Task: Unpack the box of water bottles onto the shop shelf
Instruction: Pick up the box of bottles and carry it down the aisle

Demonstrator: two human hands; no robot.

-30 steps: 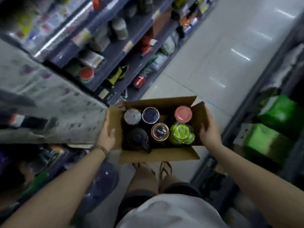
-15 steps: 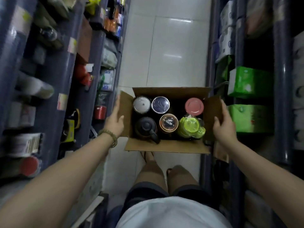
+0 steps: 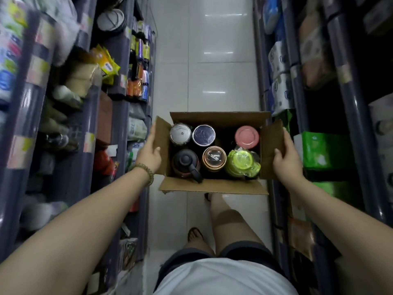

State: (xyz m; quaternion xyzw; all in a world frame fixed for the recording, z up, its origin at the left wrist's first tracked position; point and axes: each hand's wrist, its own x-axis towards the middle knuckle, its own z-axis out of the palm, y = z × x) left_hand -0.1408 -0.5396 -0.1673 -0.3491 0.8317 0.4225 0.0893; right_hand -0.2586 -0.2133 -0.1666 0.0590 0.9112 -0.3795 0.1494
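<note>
Shop aisle: stocked shelves both sides (tiled floor).

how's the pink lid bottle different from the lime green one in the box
The pink-lidded bottle has a flat, plain round top; the lime green bottle has a bulkier, shaped lid with a side piece and shiny clear wrapping. The pink one stands in the far row, the green one in the near row, closer to the person. Both stand upright at the right end of the cardboard box, nearer the right hand.

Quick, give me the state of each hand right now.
Left hand: closed on the left flap of the cardboard box.
Right hand: closed on the box's right flap.
</note>
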